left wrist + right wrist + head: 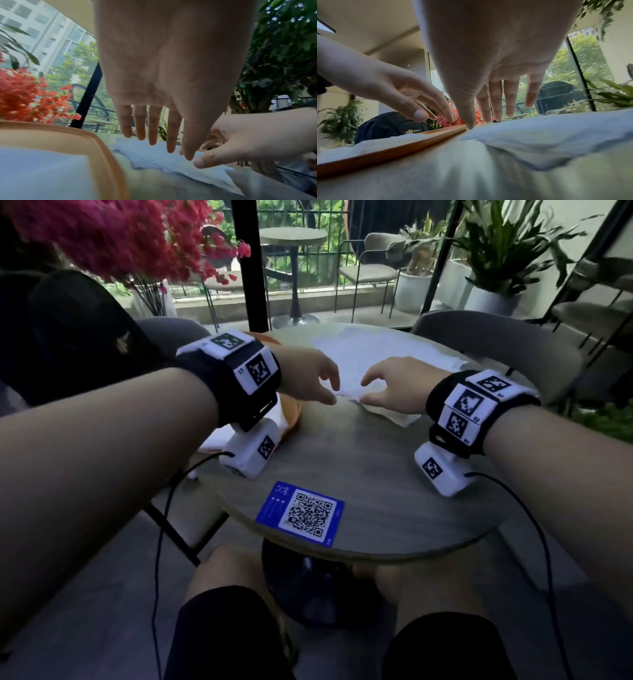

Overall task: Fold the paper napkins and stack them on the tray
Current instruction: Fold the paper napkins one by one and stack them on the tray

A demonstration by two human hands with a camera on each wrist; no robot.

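Note:
A pile of white paper napkins (373, 354) lies spread on the far half of the round table (359, 460). Its near edge is rumpled. My left hand (327, 392) and right hand (368, 390) reach over that edge from either side, fingers straight, neither holding anything. In the left wrist view the left hand (169, 135) hovers just above the napkin (154, 155). The right hand (485, 119) has its thumb tip down at the napkin's (539, 135) edge. An orange tray (293, 412) lies to the left under my left wrist, with white napkin (42, 169) in it.
A blue card with a QR code (301, 513) lies near the table's front edge. Grey chairs (496, 344) stand round the table, and a dark backpack (68, 337) sits on the left one. Red flowers (120, 237) hang at far left.

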